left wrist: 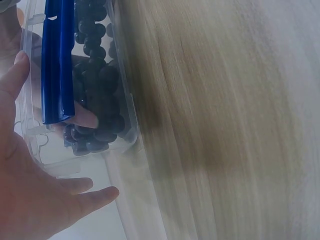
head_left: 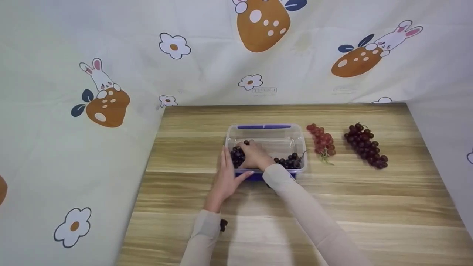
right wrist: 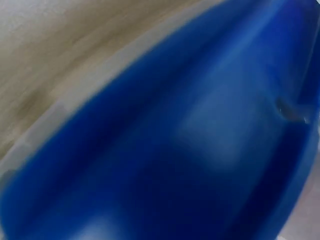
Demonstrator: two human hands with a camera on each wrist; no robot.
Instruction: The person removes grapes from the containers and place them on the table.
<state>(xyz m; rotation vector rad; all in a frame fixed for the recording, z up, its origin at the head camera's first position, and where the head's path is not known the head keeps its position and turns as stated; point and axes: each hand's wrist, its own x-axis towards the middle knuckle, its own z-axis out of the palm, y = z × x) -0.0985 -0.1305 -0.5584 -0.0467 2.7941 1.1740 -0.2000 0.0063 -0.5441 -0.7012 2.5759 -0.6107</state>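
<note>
Container, clear plastic, rectangular point(head_left: 283, 146): open-topped, standing on the wood-grain table point(head_left: 177, 155); long blue plastic far clip point(head_left: 264, 126) along its far rim, blue plastic near clip point(head_left: 255, 176) on its near side.
Grapes, dark purple, round point(head_left: 237, 157): inside the container, some at its left end, others in its near right corner; in the head view the light-sleeved right forearm point(head_left: 310, 214) and hand hide whether the groups join.
Right hand point(head_left: 255, 153): inside the container, fingers and thumb curled round the left-end grapes, which lie under and left of the palm.
Left hand point(head_left: 227, 179): outside the container at its near left corner, fingers straight along the left wall, thumb extended at the near side; the grapes lie just across the wall.
Red grape bunch, translucent point(head_left: 320, 138): just right of the container, green stem point(head_left: 326, 158) at its near end.
Dark red-purple grape bunch, elongated point(head_left: 366, 146): right of the container, beyond the red bunch.
Curtain, white cloth point(head_left: 210, 74): behind the container and to both sides; printed rabbits, brown strawberries, flowers.
</note>
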